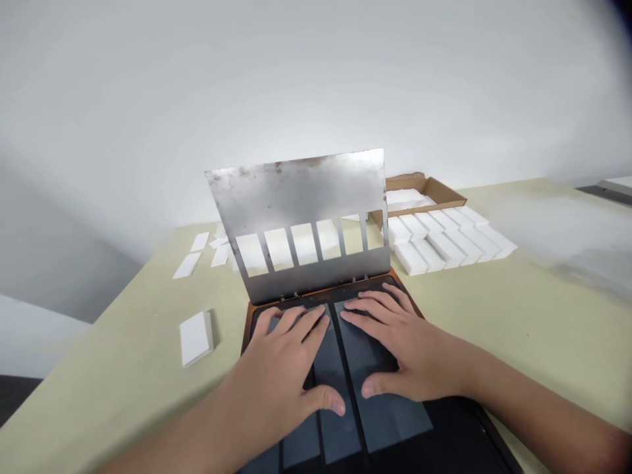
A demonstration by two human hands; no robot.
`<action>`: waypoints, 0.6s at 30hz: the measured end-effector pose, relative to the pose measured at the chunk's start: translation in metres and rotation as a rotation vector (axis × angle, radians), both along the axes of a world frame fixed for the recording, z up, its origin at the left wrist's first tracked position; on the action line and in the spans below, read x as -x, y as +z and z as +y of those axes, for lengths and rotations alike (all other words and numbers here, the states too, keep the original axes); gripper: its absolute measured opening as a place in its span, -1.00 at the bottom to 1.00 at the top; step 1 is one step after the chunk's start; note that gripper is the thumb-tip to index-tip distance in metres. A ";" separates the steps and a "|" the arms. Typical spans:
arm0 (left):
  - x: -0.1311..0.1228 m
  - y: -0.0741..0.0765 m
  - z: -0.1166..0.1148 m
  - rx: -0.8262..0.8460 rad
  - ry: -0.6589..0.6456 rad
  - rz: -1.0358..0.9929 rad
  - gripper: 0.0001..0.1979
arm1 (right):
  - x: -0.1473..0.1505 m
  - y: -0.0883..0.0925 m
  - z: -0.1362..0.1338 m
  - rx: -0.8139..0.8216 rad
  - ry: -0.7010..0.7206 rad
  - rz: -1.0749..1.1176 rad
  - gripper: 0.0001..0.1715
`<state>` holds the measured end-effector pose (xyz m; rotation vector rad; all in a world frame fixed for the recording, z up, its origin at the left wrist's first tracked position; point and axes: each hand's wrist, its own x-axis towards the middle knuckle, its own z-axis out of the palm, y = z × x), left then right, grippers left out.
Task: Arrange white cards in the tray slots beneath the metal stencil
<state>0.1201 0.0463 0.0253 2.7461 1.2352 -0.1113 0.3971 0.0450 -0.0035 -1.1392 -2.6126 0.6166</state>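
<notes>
My left hand [281,355] lies flat, fingers spread, on the dark slate-grey strips [336,388] of a black, brown-rimmed jig [454,434]. My right hand [395,349] rests the same way on the neighbouring strip, its fingertips almost meeting those of my left hand. Neither hand grips anything. Beyond my fingertips, a scuffed steel stencil plate [296,197] stands tilted up on hinges, with a row of rectangular slots. My palms hide most of the strips.
White foam blocks [444,243] stand in rows at the back right, by an open cardboard box [429,191]. One white block [195,338] and thin white slices [192,253] lie at left on the pale green table [553,329].
</notes>
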 end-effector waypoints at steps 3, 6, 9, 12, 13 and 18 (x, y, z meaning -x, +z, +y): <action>0.002 0.000 0.005 0.001 0.007 -0.023 -0.19 | 0.001 -0.002 0.000 -0.024 -0.002 0.008 0.23; 0.004 0.000 0.010 -0.005 0.027 -0.042 -0.30 | -0.001 -0.002 0.000 -0.047 -0.019 0.010 0.08; 0.006 0.001 0.014 -0.005 0.031 -0.064 -0.31 | -0.003 0.001 0.001 -0.050 -0.040 0.033 -0.06; 0.008 0.002 0.015 0.004 0.020 -0.084 -0.33 | -0.005 0.008 0.003 -0.049 -0.055 0.057 -0.16; 0.009 0.002 0.016 0.008 0.017 -0.089 -0.33 | -0.006 0.010 0.004 -0.059 -0.067 0.059 -0.23; 0.012 -0.001 0.022 0.016 0.045 -0.119 -0.42 | -0.014 0.015 0.009 -0.077 -0.149 0.016 -0.47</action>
